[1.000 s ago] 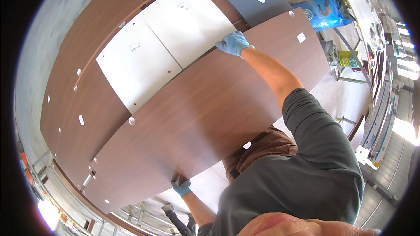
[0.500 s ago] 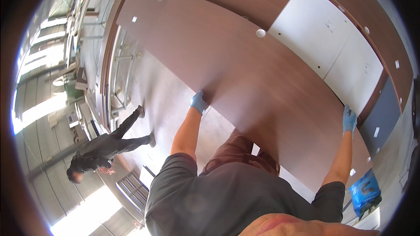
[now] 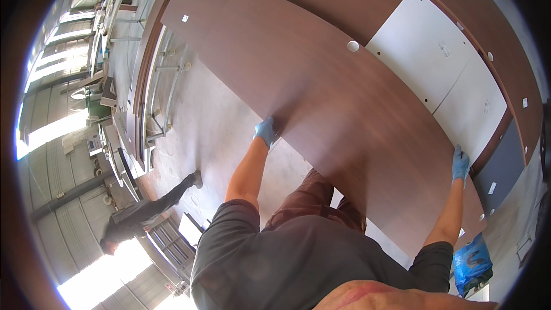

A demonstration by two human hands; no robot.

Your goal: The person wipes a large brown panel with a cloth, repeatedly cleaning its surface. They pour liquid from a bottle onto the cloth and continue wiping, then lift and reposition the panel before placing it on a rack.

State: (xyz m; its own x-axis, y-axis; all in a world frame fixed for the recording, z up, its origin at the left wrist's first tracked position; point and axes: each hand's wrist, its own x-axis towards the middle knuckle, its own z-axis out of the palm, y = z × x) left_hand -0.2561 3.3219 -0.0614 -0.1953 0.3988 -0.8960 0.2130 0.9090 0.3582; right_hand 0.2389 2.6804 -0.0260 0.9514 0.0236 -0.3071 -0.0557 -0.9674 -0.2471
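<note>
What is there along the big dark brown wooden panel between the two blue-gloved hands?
In the head view, only bare wood-grain surface of the dark brown wooden panel runs between the left hand and the right hand; nothing rests on it there.

Left hand (image 3: 265, 132), in a blue glove, grips the lower edge of a long dark-brown panel (image 3: 321, 86). Right hand (image 3: 460, 165), also blue-gloved, holds the same panel's edge further along. White boards (image 3: 442, 63) lie beyond the panel. A second person (image 3: 143, 212) walks on the concrete floor (image 3: 218, 115). A blue bag (image 3: 472, 264) sits at lower right.
</note>
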